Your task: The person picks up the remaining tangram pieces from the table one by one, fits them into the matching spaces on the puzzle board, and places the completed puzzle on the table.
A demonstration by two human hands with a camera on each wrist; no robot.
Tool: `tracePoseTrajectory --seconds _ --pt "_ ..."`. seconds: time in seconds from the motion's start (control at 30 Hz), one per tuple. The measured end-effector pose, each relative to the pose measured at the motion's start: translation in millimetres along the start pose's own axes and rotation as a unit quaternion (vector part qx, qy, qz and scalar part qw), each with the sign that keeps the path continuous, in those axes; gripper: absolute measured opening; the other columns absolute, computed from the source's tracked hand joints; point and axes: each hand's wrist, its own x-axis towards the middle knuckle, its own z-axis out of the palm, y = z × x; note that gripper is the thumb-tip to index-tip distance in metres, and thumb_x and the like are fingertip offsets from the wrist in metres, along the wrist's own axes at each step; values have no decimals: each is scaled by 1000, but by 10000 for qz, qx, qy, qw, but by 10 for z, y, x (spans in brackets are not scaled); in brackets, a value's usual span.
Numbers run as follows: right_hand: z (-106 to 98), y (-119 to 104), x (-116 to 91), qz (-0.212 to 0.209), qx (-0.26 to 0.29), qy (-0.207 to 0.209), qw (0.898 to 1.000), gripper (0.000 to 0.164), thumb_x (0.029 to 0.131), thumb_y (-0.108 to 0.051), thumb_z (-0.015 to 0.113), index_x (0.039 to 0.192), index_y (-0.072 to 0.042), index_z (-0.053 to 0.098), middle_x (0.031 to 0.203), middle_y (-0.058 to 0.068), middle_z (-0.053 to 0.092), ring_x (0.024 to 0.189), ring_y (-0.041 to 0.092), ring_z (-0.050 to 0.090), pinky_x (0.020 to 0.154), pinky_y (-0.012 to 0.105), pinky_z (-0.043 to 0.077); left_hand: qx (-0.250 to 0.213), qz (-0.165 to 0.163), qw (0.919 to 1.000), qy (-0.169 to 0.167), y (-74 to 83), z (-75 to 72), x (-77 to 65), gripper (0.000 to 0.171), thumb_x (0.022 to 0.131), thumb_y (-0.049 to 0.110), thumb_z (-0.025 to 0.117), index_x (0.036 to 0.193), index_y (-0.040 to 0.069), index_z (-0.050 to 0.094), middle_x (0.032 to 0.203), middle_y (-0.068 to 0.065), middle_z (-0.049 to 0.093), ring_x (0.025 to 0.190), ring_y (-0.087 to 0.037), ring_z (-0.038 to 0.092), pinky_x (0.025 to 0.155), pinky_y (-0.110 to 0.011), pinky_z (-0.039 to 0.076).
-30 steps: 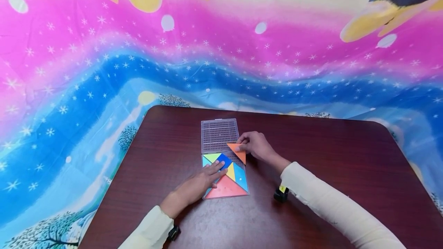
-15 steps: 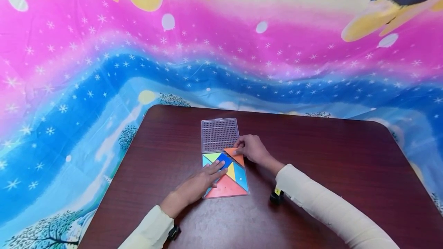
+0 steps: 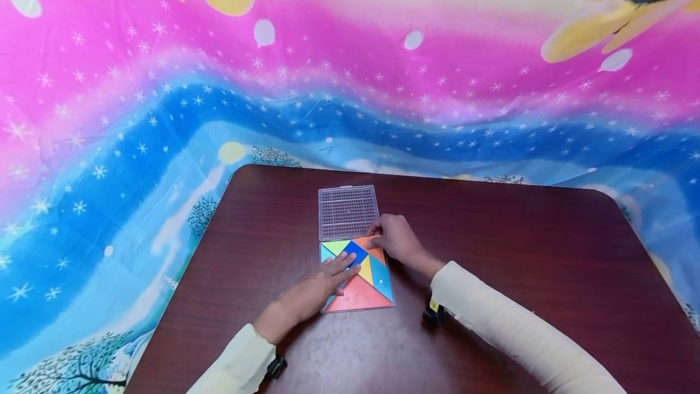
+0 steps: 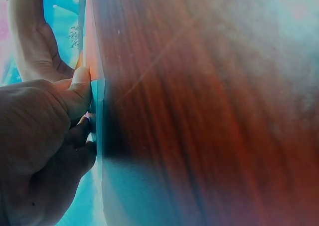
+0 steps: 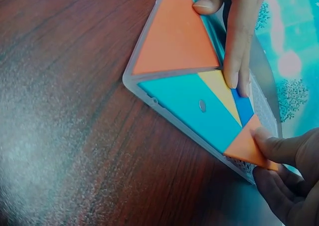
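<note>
A tangram set lies in a shallow clear case (image 5: 130, 76). My right hand (image 3: 406, 243) pinches an orange triangle (image 5: 245, 145) between thumb and fingers at the case's far right corner. In the right wrist view its outer edge sits raised, with the meshed bottom showing beneath. Beside it lie a blue square (image 3: 355, 250), a yellow triangle (image 3: 365, 270) and a teal parallelogram (image 5: 182, 106). My left hand (image 3: 313, 290) rests on the pieces with fingers extended, partly covering the blue one. A large coral triangle (image 3: 358, 298) fills the near side; a lime triangle (image 3: 336, 248) is far left.
The meshed clear lid (image 3: 347, 213) is folded open flat beyond the case. Everything stands on a dark brown wooden table (image 3: 519, 248). A patterned pink and blue cloth (image 3: 350, 78) hangs behind the table's far edge.
My right hand has brought the orange triangle left and down, from over the hinge into the far right corner of the case. The left hand has stayed in place.
</note>
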Motion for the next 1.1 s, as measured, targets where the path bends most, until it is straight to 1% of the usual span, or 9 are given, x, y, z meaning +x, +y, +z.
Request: tracePoseTrajectory --seconds 0.2,0.33,0.43,0.5,0.63,0.77,0.87,1.0,1.1 --pt "27 10 -25 102 -94 132 9998 7 83 -14 86 88 -12 81 85 -1 69 78 12 60 68 27 58 -72 -58 9999 -44 7 -3 5 58 102 19 61 157 16 43 168 -7 33 157 -27 27 123 -43 33" --pt "61 1 -63 300 -18 217 9993 8 84 -14 85 91 -11 82 85 0 67 79 13 59 70 27 59 -139 -74 9999 -70 8 0 6 58 102 18 61 157 16 43 168 -6 32 158 -27 26 124 -43 32" --pt "89 -13 -99 298 -108 321 9990 9 86 -13 84 94 -11 81 87 1 65 80 14 58 71 27 59 -159 -48 9998 -64 6 -1 6 58 102 18 61 157 16 44 168 -7 33 157 -27 27 124 -43 33" --pt "109 -23 -126 196 -246 394 9987 11 86 -14 84 96 -10 81 89 1 65 80 14 59 73 28 60 -160 -46 9998 -58 4 -3 5 58 102 17 61 157 16 43 168 -7 33 157 -27 27 123 -44 33" --pt "144 -36 -184 -214 -732 596 9953 13 87 -15 83 98 -9 82 90 1 67 83 14 63 78 31 63 -118 -14 9999 -43 -1 -7 6 58 102 18 62 157 15 44 167 -8 34 157 -28 28 122 -44 34" --pt "179 -29 -230 -571 -1236 805 9874 14 87 -16 83 99 -8 83 87 2 67 82 14 62 76 31 62 -80 77 9999 -4 -10 -8 9 58 101 19 62 156 13 45 166 -9 36 156 -30 29 121 -45 35" --pt "203 -23 -265 -767 -1522 869 9815 15 89 -17 81 100 -8 83 85 3 65 78 14 58 71 29 59 -31 164 9998 50 -21 -3 10 57 101 19 63 155 10 45 165 -11 38 155 -32 30 121 -46 36" --pt "231 -13 -308 -952 -1904 885 9731 19 92 -20 79 106 -8 82 86 5 66 78 15 55 68 27 58 292 339 9989 153 -31 10 10 56 100 17 64 153 7 47 163 -13 41 153 -33 34 120 -46 38" --pt "239 -9 -336 -1067 -2203 889 9655 21 93 -23 77 108 -8 82 91 6 69 79 16 56 69 28 59 516 442 9974 260 -30 22 12 56 99 16 65 152 5 49 161 -14 44 152 -33 37 118 -46 40"
